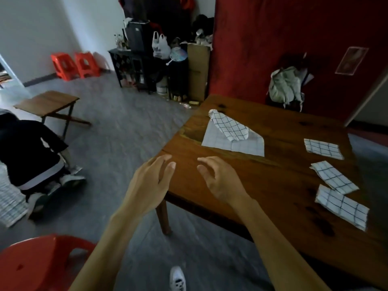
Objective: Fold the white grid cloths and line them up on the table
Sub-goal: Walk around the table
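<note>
Both hands up over the near-left corner of the bench [273, 181], holding nothing. Left hand [150, 181]: grip wide, fingers straight and loosely spread, hanging just off the bench edge over the floor. Right hand [220, 179]: grip wide too, fingers relaxed with a slight curl, over the wood. Can't tell if either one touches the surface (looks like they hover).

Cloths, all on the bench:
- flat cloth [233, 143] spread out past the hands, faint grid, roughly mid-bench toward the far side
- bunched cloth [230, 124] lying on top of the flat one, rumpled into a long lump, bold grid
- far folded cloth [323, 149] by the right edge, neat rectangle
- middle folded cloth [333, 177] nearer along that edge, tilted
- near folded cloth [342, 206] nearest, its far corner tucked under or touching the middle one (overlap unclear)

The three folded ones run in a rough line down the right side, well apart from the hands.

Around: red chair [35, 265] bottom left, person's shoe [178, 279] on the floor below the arms, another person crouched [27, 156] at left, small table [47, 101] behind them.
</note>
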The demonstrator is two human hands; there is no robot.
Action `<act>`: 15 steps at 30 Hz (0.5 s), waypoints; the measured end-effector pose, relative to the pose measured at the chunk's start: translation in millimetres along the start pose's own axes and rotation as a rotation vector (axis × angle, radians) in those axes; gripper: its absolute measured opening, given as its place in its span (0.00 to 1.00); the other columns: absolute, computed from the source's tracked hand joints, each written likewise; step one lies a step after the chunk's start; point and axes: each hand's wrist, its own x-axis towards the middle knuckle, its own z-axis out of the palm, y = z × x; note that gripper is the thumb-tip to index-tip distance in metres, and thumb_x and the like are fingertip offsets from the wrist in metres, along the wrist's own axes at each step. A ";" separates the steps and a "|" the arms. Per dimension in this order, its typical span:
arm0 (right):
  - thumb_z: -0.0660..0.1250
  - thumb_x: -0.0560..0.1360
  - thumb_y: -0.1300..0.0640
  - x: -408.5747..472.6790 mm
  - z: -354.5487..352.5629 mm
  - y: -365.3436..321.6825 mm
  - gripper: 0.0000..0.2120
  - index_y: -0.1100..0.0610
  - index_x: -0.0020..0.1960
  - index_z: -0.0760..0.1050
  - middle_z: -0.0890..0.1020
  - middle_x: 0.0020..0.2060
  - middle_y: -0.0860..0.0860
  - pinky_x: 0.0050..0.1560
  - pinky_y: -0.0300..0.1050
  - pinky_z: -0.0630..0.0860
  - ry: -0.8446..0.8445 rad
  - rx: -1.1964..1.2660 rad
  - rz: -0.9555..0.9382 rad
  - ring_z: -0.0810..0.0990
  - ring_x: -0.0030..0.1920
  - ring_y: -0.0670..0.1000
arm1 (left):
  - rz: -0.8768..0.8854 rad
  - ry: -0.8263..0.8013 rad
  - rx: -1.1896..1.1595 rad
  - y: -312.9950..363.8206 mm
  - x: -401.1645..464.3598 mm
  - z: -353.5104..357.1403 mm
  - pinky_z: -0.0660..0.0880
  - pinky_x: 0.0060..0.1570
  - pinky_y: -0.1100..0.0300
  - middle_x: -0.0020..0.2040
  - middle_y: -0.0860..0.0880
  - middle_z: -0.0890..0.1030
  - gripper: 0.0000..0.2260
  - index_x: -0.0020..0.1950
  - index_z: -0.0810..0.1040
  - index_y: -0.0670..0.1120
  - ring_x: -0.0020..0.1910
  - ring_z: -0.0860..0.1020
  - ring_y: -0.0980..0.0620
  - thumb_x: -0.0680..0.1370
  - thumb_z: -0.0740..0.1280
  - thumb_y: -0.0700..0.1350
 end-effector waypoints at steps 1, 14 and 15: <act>0.55 0.80 0.42 16.4 12.1 -2.5 0.20 0.47 0.69 0.70 0.73 0.67 0.45 0.68 0.46 0.68 0.008 0.007 0.005 0.70 0.68 0.45 | 0.005 -0.013 0.013 -15.0 13.8 -0.8 0.69 0.60 0.59 0.63 0.51 0.77 0.24 0.67 0.72 0.49 0.62 0.74 0.53 0.80 0.51 0.60; 0.57 0.81 0.45 255.0 113.5 -70.2 0.19 0.51 0.69 0.72 0.75 0.66 0.48 0.64 0.39 0.65 0.016 0.158 0.033 0.72 0.66 0.47 | -0.008 -0.118 0.065 -176.1 212.2 -52.0 0.65 0.53 0.64 0.61 0.50 0.78 0.27 0.67 0.73 0.48 0.58 0.75 0.53 0.77 0.51 0.61; 0.56 0.81 0.45 267.9 119.8 -72.2 0.19 0.51 0.69 0.71 0.75 0.66 0.48 0.64 0.39 0.65 0.018 0.153 0.048 0.72 0.66 0.47 | 0.001 -0.128 0.048 -187.2 224.8 -51.8 0.67 0.54 0.63 0.61 0.50 0.78 0.27 0.67 0.73 0.48 0.59 0.75 0.53 0.77 0.50 0.62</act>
